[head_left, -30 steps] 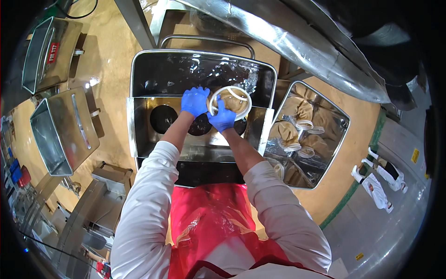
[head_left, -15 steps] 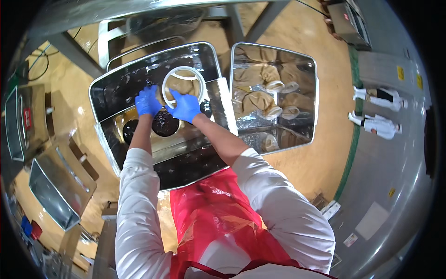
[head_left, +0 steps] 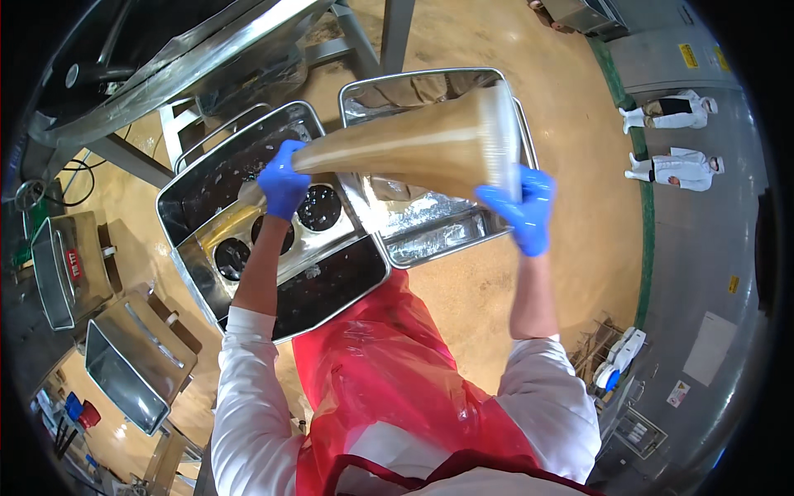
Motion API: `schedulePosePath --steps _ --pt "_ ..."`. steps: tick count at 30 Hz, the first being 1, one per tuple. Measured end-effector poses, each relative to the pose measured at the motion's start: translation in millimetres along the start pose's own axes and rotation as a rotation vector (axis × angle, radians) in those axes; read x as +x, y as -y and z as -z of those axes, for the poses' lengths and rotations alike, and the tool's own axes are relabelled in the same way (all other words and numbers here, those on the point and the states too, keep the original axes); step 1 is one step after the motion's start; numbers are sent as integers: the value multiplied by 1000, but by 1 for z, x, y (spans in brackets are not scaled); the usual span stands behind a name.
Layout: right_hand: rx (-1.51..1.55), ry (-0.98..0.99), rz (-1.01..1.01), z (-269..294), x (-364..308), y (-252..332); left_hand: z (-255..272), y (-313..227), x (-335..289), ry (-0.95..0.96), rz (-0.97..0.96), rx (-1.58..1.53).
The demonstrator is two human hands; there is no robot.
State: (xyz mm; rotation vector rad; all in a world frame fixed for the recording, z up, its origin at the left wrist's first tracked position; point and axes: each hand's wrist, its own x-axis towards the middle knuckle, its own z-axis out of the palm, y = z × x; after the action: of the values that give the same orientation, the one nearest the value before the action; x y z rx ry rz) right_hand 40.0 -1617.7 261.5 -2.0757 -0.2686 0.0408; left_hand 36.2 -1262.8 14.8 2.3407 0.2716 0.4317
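A long tan cloth filter bag (head_left: 389,149) is stretched sideways in the air between my blue-gloved hands. My left hand (head_left: 283,180) is closed round its narrow end, above the left metal tub (head_left: 175,192). At the other end is a wide white rim (head_left: 501,140), blurred by motion; my right hand (head_left: 528,211) grips its lower edge, the thumb to the left. Inside the left tub, a metal plate (head_left: 335,246) with three round holes spans dark liquid. The right metal tub (head_left: 451,246) stands beside it, partly hidden by the bag, with tan cloth in its far part.
A large metal vessel (head_left: 207,66) on grey legs stands beyond the left tub. Two more metal tubs (head_left: 70,273) (head_left: 136,355) are on the tan floor at the left. White work clothes (head_left: 678,116) and a grey wall lie at the right, along a green floor stripe.
The filter bag has come up out of the left tub and is now stretched out. My right hand has swung far right with the rim; the view has turned.
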Motion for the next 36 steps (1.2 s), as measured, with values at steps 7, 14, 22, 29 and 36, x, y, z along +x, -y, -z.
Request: schedulePosePath --steps 7,14,22,29,36 --pt "73 -644 191 175 -39 19 -12 -211 -7 164 -159 -268" --pt "-387 -170 -3 234 -59 -29 -166 -225 -51 409 -44 -344" --pt "7 -165 -423 130 -50 -214 -310 -121 -122 734 209 -127" --pt "-537 112 -353 40 -68 -376 -327 -44 -161 864 192 -335" --pt "-662 242 -609 16 -98 -527 -187 -13 -151 534 429 -300"
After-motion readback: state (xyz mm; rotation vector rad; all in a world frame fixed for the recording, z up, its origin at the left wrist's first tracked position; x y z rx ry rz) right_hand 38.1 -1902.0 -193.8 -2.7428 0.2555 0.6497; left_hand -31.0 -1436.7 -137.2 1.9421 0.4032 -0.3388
